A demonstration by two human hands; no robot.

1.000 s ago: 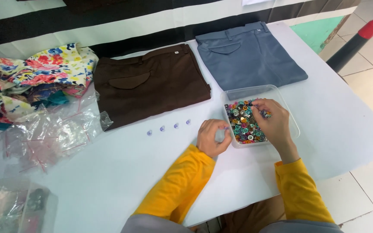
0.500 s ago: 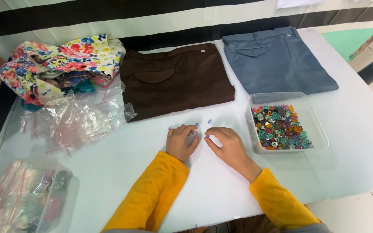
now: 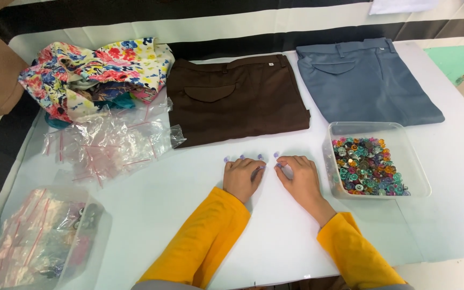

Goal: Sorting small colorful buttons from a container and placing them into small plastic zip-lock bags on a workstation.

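fingers of both hands touch four purple buttons; two trousers.

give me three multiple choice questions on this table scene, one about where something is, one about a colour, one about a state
1. Where is the clear tray of buttons?
A. to the right of the right hand
B. on the brown trousers
C. under the floral cloth

2. What colour are the small buttons lined up by the fingertips?
A. red
B. pale purple
C. black

3. How do the two pairs of trousers lie?
A. hanging off the table edge
B. crumpled in a heap
C. folded flat, side by side

Answers:
1. A: the tray sits on the white table just right of the right hand.
2. B: the row in front of the left hand looks lilac.
3. C: the brown trousers and grey-blue trousers lie flat and folded next to each other.
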